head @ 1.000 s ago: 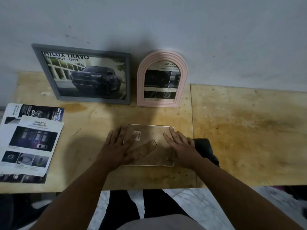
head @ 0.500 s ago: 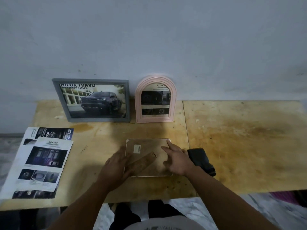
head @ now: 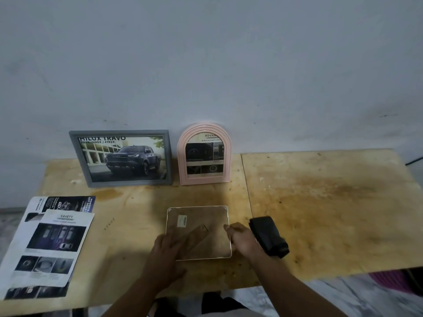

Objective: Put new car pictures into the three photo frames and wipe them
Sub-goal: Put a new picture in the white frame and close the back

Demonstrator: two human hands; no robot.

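1. A stained plywood table [head: 320, 202], made of two boards butted together, stands against a plain grey wall [head: 206, 65].
2. At the wall lean a grey frame [head: 121, 157] holding a dark pickup picture and, just beside it, a pink arched frame [head: 204, 154] holding a brochure cutting.
3. A third frame [head: 198, 232] lies face down near the front edge, its brown backing up.
4. The left hand [head: 168, 247] lies on its left side; I cannot tell whether it grips.
5. The right hand [head: 242, 240] curls round its right edge.
6. A black cloth [head: 269, 235] lies just right; car brochures [head: 50, 243] lie far left.

Dim, soft picture; wide-angle bending at edges, faint shadows on the table [head: 320, 213]
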